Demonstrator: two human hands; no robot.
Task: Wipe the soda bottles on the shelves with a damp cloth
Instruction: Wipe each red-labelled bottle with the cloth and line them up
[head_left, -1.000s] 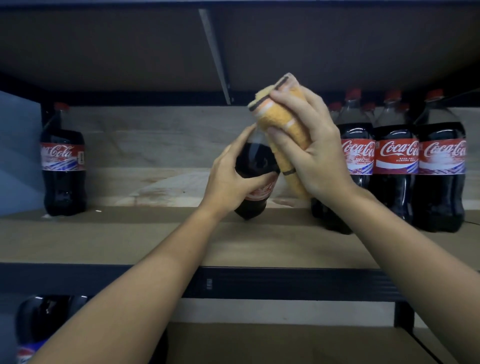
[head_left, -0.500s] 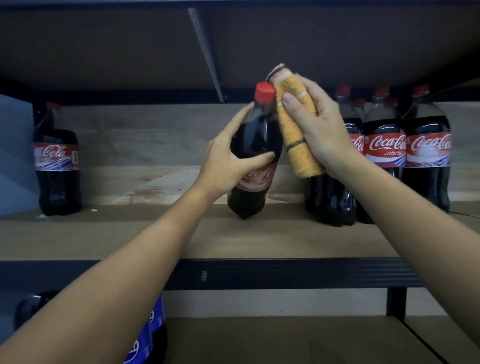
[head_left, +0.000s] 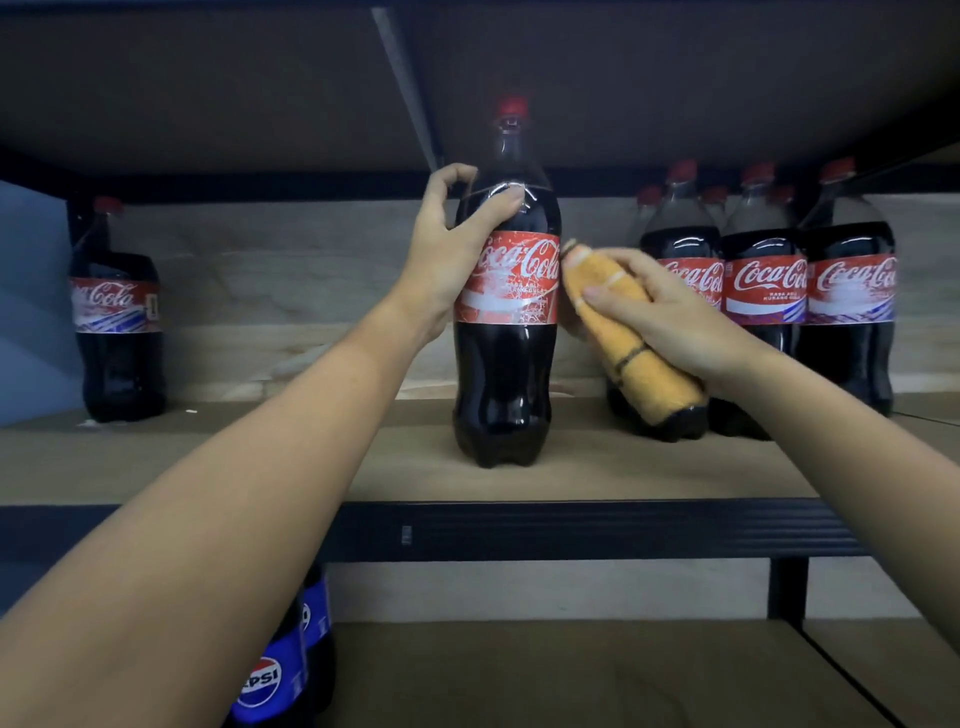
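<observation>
The left hand (head_left: 441, 249) is gripping the upright Coca-Cola bottle (head_left: 506, 332) at its shoulder, thumb across the front and fingers curled behind, which is judged to be steadying it against the wiping pressure. The bottle is standing on the shelf (head_left: 260, 462), near the front edge and apart from the others, probably so that the whole of it is within reach. The right hand (head_left: 670, 317) is holding the rolled orange cloth (head_left: 628, 343), fingers wrapped over it, and is pressing its upper end against the right edge of the label. The roll is giving a firm pad for rubbing. A group of Coca-Cola bottles (head_left: 763, 312) is standing to the right: three in the front row, with at least three more caps showing behind. One lone bottle (head_left: 117, 332) is standing at the far left. Two Pepsi bottles (head_left: 275, 670) are showing on the shelf below
</observation>
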